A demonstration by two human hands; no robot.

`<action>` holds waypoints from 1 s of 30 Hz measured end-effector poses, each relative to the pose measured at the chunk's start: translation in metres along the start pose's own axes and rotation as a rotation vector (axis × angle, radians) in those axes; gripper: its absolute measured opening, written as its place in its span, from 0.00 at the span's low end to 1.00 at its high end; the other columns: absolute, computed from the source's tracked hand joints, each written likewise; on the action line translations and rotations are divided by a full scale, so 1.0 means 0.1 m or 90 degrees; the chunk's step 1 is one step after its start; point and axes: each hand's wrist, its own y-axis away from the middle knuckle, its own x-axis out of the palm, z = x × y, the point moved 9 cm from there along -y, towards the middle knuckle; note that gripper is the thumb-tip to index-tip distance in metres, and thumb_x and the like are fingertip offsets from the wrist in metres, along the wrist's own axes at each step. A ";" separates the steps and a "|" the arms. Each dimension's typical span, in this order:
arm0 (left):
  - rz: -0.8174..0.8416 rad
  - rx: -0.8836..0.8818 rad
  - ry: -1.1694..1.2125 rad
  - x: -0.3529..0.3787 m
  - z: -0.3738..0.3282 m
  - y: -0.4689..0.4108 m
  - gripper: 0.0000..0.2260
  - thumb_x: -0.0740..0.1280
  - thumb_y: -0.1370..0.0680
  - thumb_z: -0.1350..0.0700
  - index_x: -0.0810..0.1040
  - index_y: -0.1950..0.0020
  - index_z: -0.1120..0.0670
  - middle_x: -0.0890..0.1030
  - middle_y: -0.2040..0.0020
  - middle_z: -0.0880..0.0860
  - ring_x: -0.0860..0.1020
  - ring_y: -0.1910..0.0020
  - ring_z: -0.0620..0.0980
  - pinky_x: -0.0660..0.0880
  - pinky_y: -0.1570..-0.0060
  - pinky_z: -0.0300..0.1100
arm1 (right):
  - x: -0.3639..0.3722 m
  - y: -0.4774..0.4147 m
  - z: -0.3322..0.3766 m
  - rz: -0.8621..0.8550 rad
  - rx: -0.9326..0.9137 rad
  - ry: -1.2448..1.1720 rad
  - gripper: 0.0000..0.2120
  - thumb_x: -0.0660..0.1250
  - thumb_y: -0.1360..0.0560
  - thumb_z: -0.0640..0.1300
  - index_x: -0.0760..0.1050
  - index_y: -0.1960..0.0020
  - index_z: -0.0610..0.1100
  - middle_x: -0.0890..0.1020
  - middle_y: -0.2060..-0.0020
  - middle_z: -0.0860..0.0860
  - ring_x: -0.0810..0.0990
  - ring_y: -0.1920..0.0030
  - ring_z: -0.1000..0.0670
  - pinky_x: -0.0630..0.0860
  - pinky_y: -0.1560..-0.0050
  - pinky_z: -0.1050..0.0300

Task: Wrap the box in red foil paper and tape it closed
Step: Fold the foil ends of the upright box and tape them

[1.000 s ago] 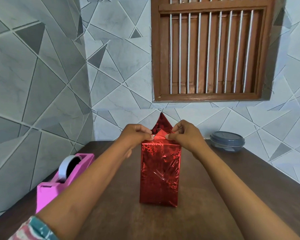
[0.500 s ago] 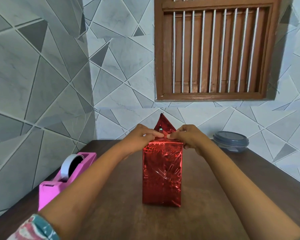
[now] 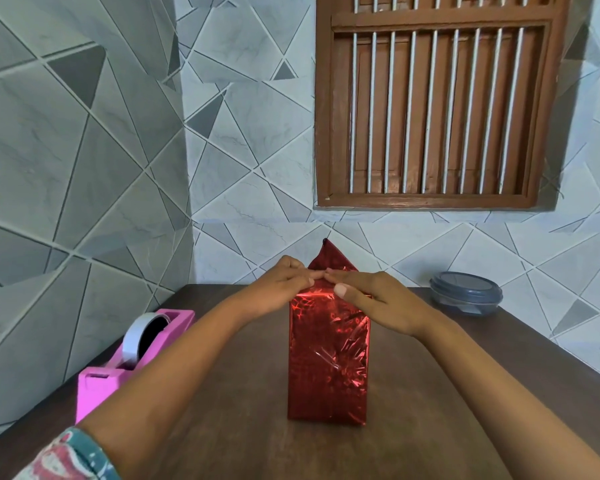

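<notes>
Two hands meet atop the upright box (image 3: 328,358) at mid-table (image 3: 222,427): right hand (image 3: 378,303) flat, pressing foil; left hand (image 3: 281,282) grip unclear. Sides wrapped; rear flap (image 3: 329,259) standing, untaped; tape dispenser (image 3: 136,355) untouched.

Left hand (image 3: 284,285) and right hand (image 3: 378,303) hide the top of the box (image 3: 328,358); a forearm partly covers the tape dispenser (image 3: 101,386).
</notes>
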 end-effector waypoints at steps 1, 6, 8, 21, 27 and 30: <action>-0.016 0.001 0.032 -0.02 0.00 0.02 0.13 0.58 0.19 0.51 0.74 0.36 0.42 0.69 0.47 0.47 0.70 0.45 0.38 0.63 0.44 0.32 | 0.00 0.01 -0.01 0.007 0.003 0.007 0.28 0.55 0.26 0.62 0.69 0.30 0.53 0.70 0.31 0.57 0.66 0.31 0.60 0.60 0.30 0.63; -0.166 0.172 0.056 -0.32 -0.20 0.21 0.17 0.62 0.27 0.41 0.81 0.43 0.46 0.80 0.47 0.46 0.75 0.42 0.43 0.68 0.40 0.39 | 0.00 0.01 0.02 0.056 0.002 0.029 0.32 0.69 0.30 0.59 0.67 0.28 0.53 0.67 0.30 0.58 0.59 0.34 0.67 0.54 0.33 0.68; -0.140 0.190 0.065 -0.29 -0.23 0.25 0.18 0.61 0.25 0.43 0.82 0.44 0.50 0.82 0.45 0.47 0.75 0.41 0.42 0.69 0.37 0.39 | -0.01 0.00 0.01 0.049 -0.007 0.023 0.33 0.71 0.30 0.57 0.66 0.28 0.53 0.68 0.30 0.57 0.60 0.34 0.66 0.55 0.33 0.67; -0.075 0.202 -0.001 -0.13 -0.10 0.27 0.20 0.60 0.25 0.41 0.80 0.41 0.49 0.79 0.41 0.40 0.74 0.38 0.37 0.69 0.35 0.38 | -0.01 -0.03 -0.04 0.019 -0.048 -0.020 0.31 0.73 0.32 0.55 0.69 0.31 0.55 0.70 0.32 0.59 0.64 0.32 0.65 0.57 0.34 0.73; -0.072 0.176 0.029 -0.13 -0.09 0.25 0.22 0.58 0.26 0.40 0.80 0.40 0.50 0.79 0.40 0.43 0.75 0.38 0.37 0.69 0.36 0.36 | 0.01 -0.05 -0.07 0.013 -0.017 -0.030 0.35 0.75 0.35 0.57 0.70 0.31 0.53 0.73 0.33 0.56 0.69 0.33 0.61 0.64 0.30 0.58; -0.069 0.152 0.041 -0.12 -0.09 0.27 0.21 0.59 0.26 0.39 0.80 0.41 0.48 0.80 0.41 0.43 0.74 0.39 0.36 0.68 0.36 0.33 | 0.02 -0.03 -0.04 0.024 -0.013 0.007 0.37 0.75 0.35 0.58 0.69 0.30 0.51 0.71 0.31 0.54 0.68 0.31 0.58 0.62 0.29 0.57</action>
